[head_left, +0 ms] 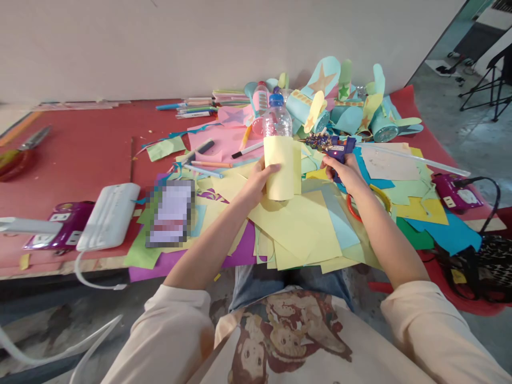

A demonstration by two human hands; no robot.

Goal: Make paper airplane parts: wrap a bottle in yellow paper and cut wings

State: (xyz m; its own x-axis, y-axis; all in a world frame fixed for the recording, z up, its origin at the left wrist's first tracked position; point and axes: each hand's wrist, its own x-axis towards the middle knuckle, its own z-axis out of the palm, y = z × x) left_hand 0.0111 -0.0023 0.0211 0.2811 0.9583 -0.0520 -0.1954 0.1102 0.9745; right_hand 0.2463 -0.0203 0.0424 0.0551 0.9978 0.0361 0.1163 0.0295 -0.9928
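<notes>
My left hand (262,181) is closed around a clear plastic bottle (277,121) with a blue cap. Pale yellow paper (279,168) wraps the bottle's lower part, and a flap of it stands out on the right. The bottle is upright above loose yellow sheets (298,229). In my right hand (344,172) is a dark blue glue gun (340,149) with a small red light. A long clear glue stick (416,158) sticks out of its back. Its nozzle points left toward the paper flap; whether they touch I cannot tell.
Paper-covered bottle crafts (320,101) crowd the back right. Pens and markers (196,109) lie behind. A phone (172,213), a white power strip (108,216) and a purple socket block (64,224) are at left, with scissors (24,152) beyond. Orange-and-yellow-handled scissors (354,207) lie under my right forearm.
</notes>
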